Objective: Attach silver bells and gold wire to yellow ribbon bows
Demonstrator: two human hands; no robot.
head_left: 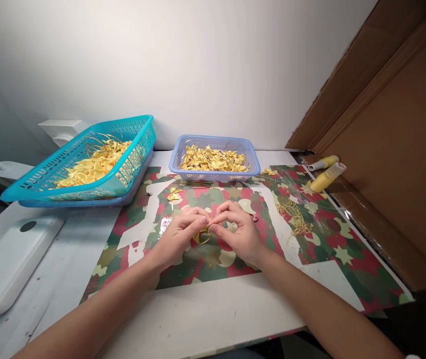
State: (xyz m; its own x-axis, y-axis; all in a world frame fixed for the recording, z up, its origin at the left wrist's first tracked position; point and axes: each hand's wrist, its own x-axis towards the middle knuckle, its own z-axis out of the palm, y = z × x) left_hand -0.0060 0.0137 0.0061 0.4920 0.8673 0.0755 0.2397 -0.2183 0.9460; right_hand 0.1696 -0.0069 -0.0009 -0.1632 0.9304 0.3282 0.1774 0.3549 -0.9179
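At the middle of the patterned mat, my left hand (185, 230) and my right hand (237, 230) meet with pinched fingertips. Between them is a small yellow ribbon piece (201, 236) with a thin looped tie hanging below the fingers; most of it is hidden. Both hands grip it. A pink-handled tool (254, 218) shows just behind my right hand, partly covered. Beyond my left hand, a yellow bow (174, 193) lies on the mat.
A turquoise basket (132, 162) of yellow bows sits at the left, a blue basket (215, 175) of bows at the back. Gold tie scraps (297, 219) and yellow rolls (327, 178) lie right. A white device (14, 264) lies left; cardboard (392, 149) stands right.
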